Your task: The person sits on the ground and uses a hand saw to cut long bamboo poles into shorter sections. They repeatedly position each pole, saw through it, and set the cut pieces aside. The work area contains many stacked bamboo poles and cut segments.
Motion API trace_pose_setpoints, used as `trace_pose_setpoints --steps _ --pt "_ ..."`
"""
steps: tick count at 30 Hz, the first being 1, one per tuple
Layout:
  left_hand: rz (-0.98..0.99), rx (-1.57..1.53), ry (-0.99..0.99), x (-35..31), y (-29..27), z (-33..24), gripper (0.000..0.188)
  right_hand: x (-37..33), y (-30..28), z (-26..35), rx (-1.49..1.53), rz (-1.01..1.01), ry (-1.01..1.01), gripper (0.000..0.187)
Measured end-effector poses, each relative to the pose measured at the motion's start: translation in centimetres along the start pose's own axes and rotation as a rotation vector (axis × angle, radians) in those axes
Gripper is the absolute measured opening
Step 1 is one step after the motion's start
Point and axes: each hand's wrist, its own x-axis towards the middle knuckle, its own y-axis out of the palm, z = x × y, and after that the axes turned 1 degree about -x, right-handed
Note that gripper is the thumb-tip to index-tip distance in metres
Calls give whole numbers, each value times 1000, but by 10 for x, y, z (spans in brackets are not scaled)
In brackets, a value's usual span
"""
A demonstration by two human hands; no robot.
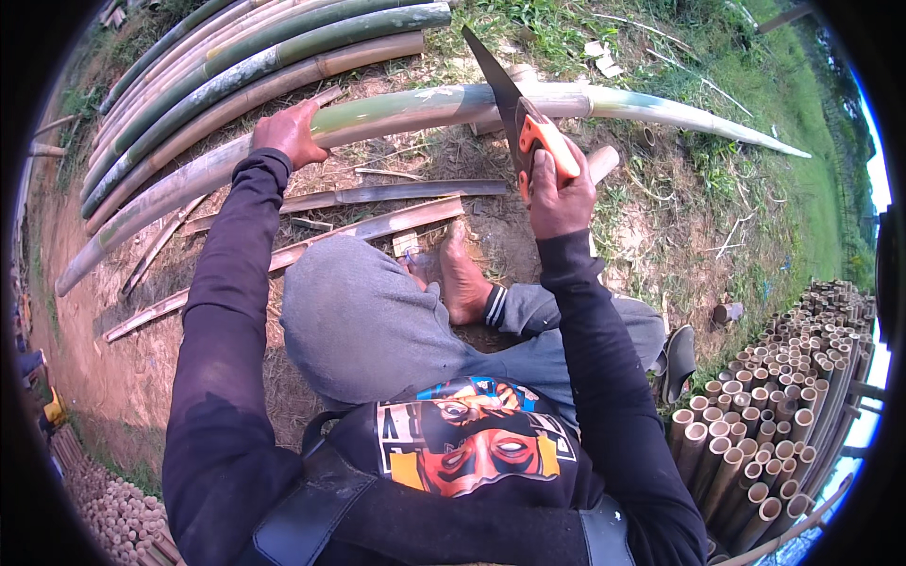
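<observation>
A long, pale green bamboo pole [406,108] lies crosswise before me, running from the left to the far right. My left hand [290,134] is wrapped over the pole left of its middle. In my right hand [562,189] is a hand saw [500,80], gripped by its orange handle. The dark blade stands steeply across the pole and reaches past its far side. Whether its teeth bite into the bamboo I cannot tell. A short bamboo piece [602,163] shows just beyond my right hand, partly hidden.
Several green and tan bamboo poles [274,58] are stacked at the far left. Split bamboo strips [368,226] lie between the pole and my legs. My bare foot [462,278] rests near them. Many cut bamboo tubes [746,424] stand bundled at the right, near a sandal [679,363].
</observation>
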Motion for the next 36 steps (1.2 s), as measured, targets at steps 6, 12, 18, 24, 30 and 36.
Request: trace_pose_setpoints --steps 6,12,18,24,30,36 --pt "-152 -5 56 5 23 8 77 -149 -84 43 -70 7 86 50" --pt "-128 2 35 6 24 8 78 26 24 -5 -26 -62 101 44" --pt "-107 -20 34 1 10 8 73 -26 -4 -16 203 -21 111 46" --pt "-172 5 69 6 29 12 74 -131 -64 43 54 10 51 44" --pt "15 22 -24 6 10 5 95 62 41 -19 -20 -39 81 41" --pt "8 -13 -3 0 4 2 97 -33 -15 -17 -13 -35 42 48"
